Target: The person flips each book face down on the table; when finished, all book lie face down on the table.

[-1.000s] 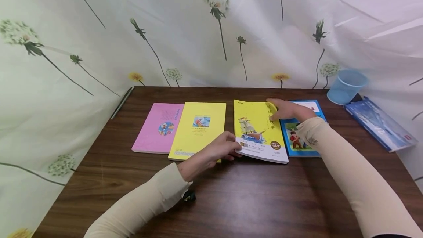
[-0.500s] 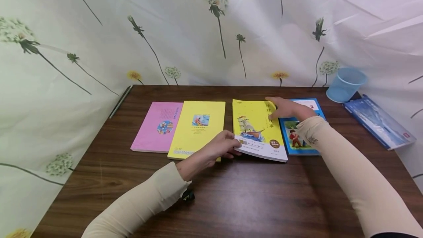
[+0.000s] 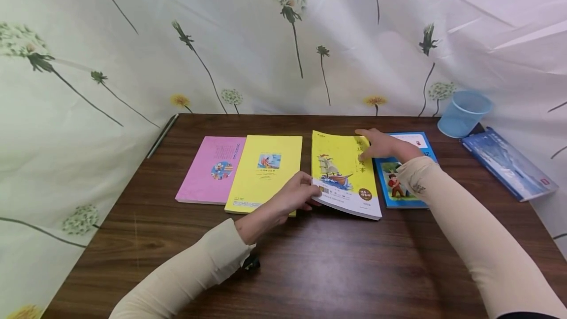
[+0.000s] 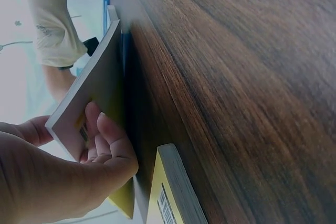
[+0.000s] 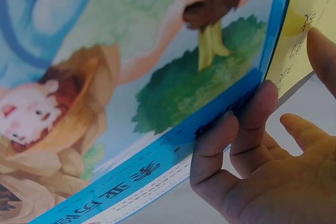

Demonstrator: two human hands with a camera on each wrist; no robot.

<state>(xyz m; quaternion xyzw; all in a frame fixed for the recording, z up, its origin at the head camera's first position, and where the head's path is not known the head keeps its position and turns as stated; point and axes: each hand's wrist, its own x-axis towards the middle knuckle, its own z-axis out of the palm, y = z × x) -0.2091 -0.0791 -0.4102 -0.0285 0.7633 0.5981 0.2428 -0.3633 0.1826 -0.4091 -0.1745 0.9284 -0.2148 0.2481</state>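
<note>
A yellow book (image 3: 341, 161) with a sailing ship on its cover tilts up slightly off the table at its near edge. Its near left corner is pinched by my left hand (image 3: 294, 195), thumb above and fingers curled beneath in the left wrist view. At the far right corner, my right hand (image 3: 383, 144) grips the same book, thumb and fingers about its edge. Partly under my right hand and sleeve lies a blue book (image 3: 396, 186), its picture cover filling much of the right wrist view.
Left of the ship book lie a second yellow book (image 3: 248, 191), face down, and a pink book (image 3: 199, 178). A light blue cup (image 3: 462, 114) stands at the back right beside a blue-white book (image 3: 509, 164). A floral curtain (image 3: 248, 38) hangs behind the wooden table (image 3: 310, 270).
The ship book has shifted slightly left and turned a little, its far left corner a bit higher in view. Both hands have moved slightly with it and keep their holds.
</note>
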